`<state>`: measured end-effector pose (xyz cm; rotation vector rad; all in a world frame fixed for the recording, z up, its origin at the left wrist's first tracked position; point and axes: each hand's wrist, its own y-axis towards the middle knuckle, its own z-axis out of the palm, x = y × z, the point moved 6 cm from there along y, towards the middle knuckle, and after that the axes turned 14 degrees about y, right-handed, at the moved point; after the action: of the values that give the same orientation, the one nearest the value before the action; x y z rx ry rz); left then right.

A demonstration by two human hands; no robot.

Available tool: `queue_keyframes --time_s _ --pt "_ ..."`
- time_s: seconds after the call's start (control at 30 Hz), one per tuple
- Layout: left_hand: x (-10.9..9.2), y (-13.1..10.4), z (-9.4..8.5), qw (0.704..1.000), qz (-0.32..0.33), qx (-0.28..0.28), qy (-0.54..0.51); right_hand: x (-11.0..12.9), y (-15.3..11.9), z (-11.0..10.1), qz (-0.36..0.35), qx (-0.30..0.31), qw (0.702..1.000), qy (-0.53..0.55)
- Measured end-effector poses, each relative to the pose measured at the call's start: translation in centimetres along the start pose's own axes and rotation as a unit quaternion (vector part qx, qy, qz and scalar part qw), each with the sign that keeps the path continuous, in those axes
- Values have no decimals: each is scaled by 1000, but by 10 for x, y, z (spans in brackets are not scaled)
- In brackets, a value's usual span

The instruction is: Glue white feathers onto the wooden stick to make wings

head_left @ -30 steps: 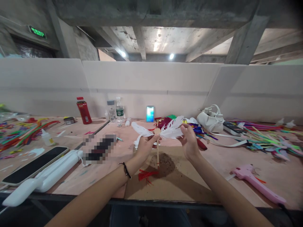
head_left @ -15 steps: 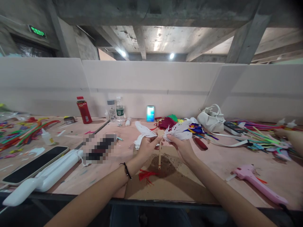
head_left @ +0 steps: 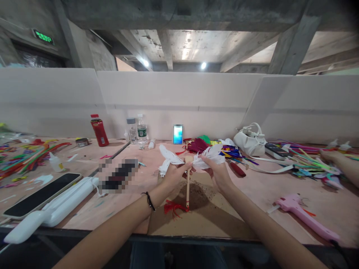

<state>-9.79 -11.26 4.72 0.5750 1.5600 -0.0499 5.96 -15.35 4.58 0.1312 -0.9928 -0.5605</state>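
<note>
My left hand [head_left: 176,174] grips a thin wooden stick [head_left: 188,188] near its top, fingers closed round it. A red tassel [head_left: 174,207] hangs from the stick's lower end and rests on a sheet of cardboard [head_left: 165,228]. White feathers [head_left: 171,157] fan out to the left of the stick's top. On the right side, my right hand [head_left: 217,169] pinches more white feathers [head_left: 213,152] between thumb and fingers. Part of the stick's top is hidden behind my fingers.
A pink glue gun [head_left: 307,215] lies right of the cardboard. Behind my hands are a lit phone [head_left: 177,134], coloured feathers [head_left: 230,151] and a white handbag [head_left: 250,140]. A red bottle [head_left: 99,130] and a black-screened phone [head_left: 42,195] are leftward. Another person's hand [head_left: 333,156] reaches in at right.
The stick has tilted slightly, its lower end moving left and down. My right hand has shifted its fingers on the right-hand feathers, which are bunched closer. The other person's hand moved slightly left.
</note>
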Motion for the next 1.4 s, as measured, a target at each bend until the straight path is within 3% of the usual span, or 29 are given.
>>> queue_keyframes --time_s 0.17,0.47,0.97,1.23,1.4 --pt "2 1 -1 1000 -2 -1 11 10 9 -9 -1 -20 999 41" --pt "2 2 -4 1000 8 -22 19 19 13 -11 12 -9 1000 10" --pt "-10 1 -5 999 -28 -9 -36 21 13 -16 -121 0 991 -63" --pt "-3 4 -3 998 -21 4 -55 27 14 -14 -98 9 995 -27" --pt "6 6 -4 999 -20 1 -38 32 19 -20 -100 -18 995 -9"
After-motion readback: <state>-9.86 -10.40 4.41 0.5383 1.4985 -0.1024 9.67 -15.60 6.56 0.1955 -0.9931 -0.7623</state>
